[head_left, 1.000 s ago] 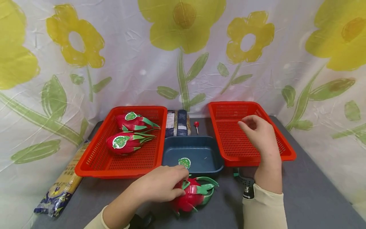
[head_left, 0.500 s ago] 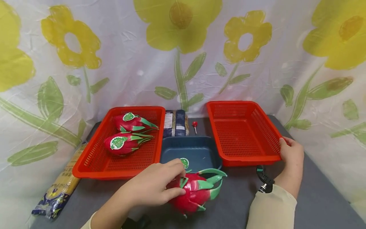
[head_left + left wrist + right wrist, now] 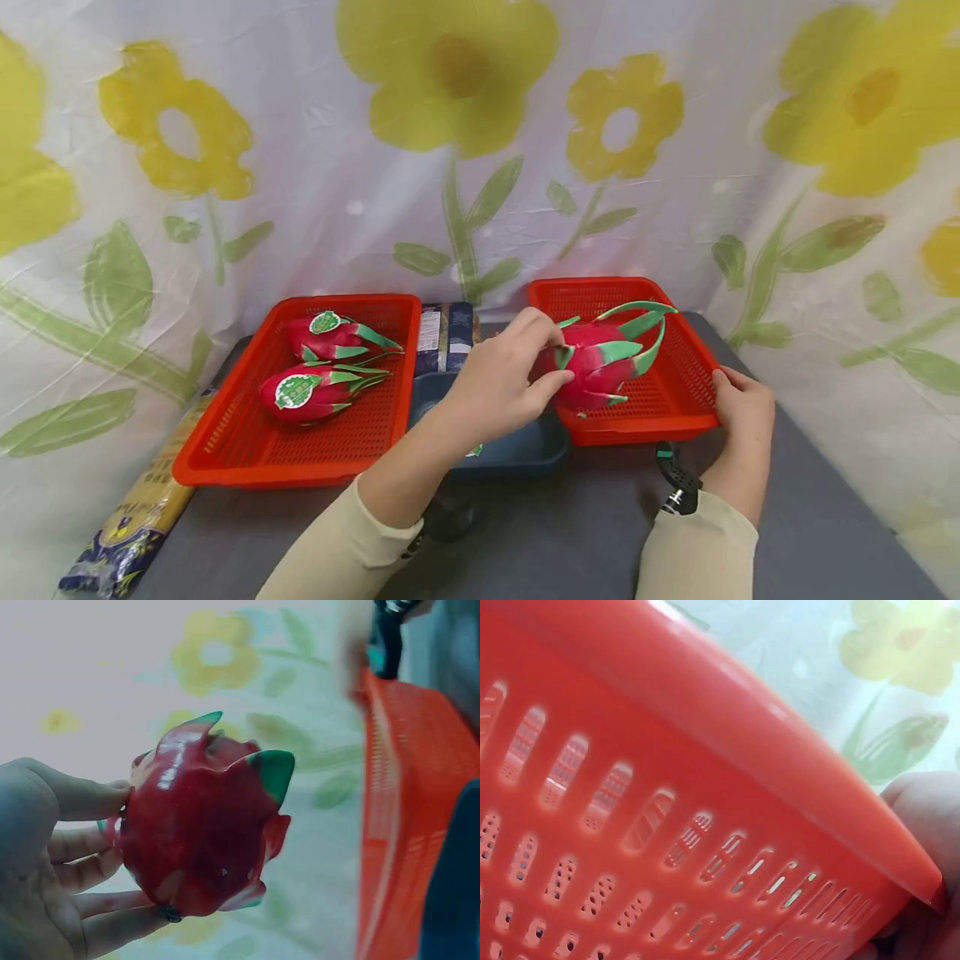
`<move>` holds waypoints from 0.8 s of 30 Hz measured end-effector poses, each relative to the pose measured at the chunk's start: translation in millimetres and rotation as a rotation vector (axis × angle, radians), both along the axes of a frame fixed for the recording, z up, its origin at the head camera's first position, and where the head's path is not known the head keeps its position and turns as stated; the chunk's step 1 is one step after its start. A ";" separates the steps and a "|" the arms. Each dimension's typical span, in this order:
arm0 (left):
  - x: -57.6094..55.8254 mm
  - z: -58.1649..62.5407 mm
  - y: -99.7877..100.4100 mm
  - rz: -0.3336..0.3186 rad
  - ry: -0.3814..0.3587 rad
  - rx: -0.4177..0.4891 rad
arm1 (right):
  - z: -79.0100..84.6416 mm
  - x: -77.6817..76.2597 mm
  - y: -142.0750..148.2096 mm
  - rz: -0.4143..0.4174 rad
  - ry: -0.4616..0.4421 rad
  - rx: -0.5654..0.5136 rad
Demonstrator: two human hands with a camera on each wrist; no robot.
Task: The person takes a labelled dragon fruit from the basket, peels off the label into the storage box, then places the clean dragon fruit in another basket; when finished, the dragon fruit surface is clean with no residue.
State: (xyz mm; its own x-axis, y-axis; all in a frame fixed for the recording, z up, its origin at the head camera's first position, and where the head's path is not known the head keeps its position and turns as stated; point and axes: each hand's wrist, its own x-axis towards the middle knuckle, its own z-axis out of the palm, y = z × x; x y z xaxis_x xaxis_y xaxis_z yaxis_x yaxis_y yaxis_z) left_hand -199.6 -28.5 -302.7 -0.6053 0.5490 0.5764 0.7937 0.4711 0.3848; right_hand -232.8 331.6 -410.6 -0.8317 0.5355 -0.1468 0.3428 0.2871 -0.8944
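A pink-red dragon fruit with green leaf tips is held in my left hand, over the red plastic basket on the right. In the left wrist view, thumb and fingers curl round one end of the dragon fruit. My right hand grips the near right corner of that basket by its rim; the right wrist view shows the slotted basket wall with part of the hand at the corner. Two more dragon fruits with green stickers lie in the left red basket.
Between the baskets sits a dark blue tray, partly covered by my left arm. A dark blue package stands behind it. A long yellow and blue packet lies along the left side. A flower-print cloth hangs behind.
My left hand has lifted the dragon fruit from the front of the table, up and right over the right basket. My right hand came down from above that basket and took its near corner.
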 end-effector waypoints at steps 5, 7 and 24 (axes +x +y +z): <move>-40.3 -16.9 44.9 0.054 -0.142 -0.066 | -3.1 -7.2 -8.3 0.007 0.024 0.039; -53.7 -30.0 59.7 0.089 -0.202 -0.072 | -4.5 -8.9 -11.0 0.012 0.025 0.057; -65.7 -87.3 56.2 0.237 -0.274 -0.337 | -2.8 -26.5 -36.6 0.212 -0.017 0.148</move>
